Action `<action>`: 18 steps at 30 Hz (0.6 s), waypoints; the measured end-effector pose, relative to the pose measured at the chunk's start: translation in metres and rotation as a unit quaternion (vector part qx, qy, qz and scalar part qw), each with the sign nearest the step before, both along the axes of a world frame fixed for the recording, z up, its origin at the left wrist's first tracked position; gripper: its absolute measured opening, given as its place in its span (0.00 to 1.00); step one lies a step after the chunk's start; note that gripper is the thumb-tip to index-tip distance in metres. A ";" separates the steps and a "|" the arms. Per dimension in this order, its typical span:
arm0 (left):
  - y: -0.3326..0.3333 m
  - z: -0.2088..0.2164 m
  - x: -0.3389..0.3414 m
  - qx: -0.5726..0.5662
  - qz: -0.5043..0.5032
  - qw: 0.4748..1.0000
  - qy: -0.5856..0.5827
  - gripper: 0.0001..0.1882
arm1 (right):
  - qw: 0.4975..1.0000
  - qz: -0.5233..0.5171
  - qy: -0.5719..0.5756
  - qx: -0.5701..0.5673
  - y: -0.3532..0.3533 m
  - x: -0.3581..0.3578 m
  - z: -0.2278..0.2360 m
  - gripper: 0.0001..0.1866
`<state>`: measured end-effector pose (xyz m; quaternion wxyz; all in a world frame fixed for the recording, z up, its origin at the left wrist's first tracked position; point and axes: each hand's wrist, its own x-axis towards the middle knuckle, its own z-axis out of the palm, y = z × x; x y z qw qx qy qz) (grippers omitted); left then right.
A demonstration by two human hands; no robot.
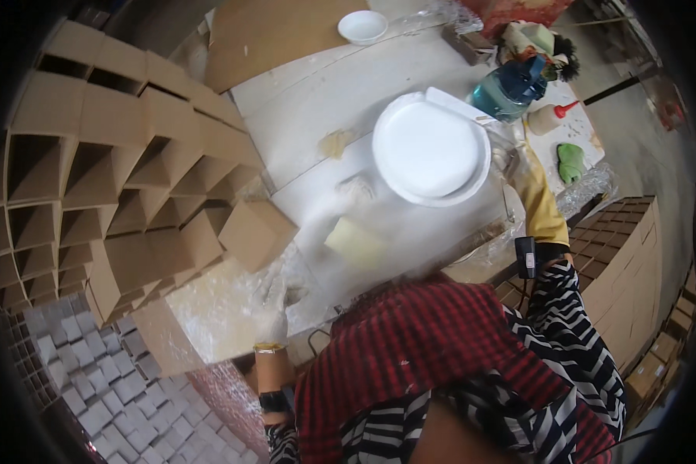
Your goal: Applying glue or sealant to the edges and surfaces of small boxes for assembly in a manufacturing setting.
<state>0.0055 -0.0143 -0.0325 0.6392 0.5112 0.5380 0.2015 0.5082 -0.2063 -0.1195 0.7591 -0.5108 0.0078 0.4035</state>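
Note:
My left hand (271,298), in a whitish glove, is at the lower left of the worktable with its fingers stretched out and apart. Its fingertips come up to the lower edge of a small brown cardboard box (257,234); whether they touch it I cannot tell. A round white basin (379,166) filled with smooth white material stands at the table's middle right, and a flat white strip (450,104) lies across its far rim. Beside the basin's right side is my right hand (506,158), below a yellow sleeve; its fingers are mostly hidden. A pale yellow block (353,241) lies near me.
Stacked open cardboard boxes (100,166) rise at the left, above rows of small grey-white pieces (124,387). A white bowl (363,27) sits at the back. At the right are a blue-green jug (506,91), a red-tipped bottle (547,118) and a green cloth (571,162).

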 end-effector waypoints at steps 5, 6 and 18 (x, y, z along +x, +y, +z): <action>0.004 0.002 0.000 -0.022 0.017 1.000 0.008 0.23 | 1.000 -0.011 -0.003 -0.006 -0.014 0.008 0.011 0.20; 0.005 0.003 0.000 -0.033 0.020 0.999 0.027 0.23 | 1.000 -0.008 0.000 -0.004 -0.015 0.009 0.013 0.20; 0.002 0.012 -0.026 -0.035 0.122 0.988 0.089 0.25 | 1.000 -0.022 -0.011 -0.019 -0.019 0.004 0.009 0.25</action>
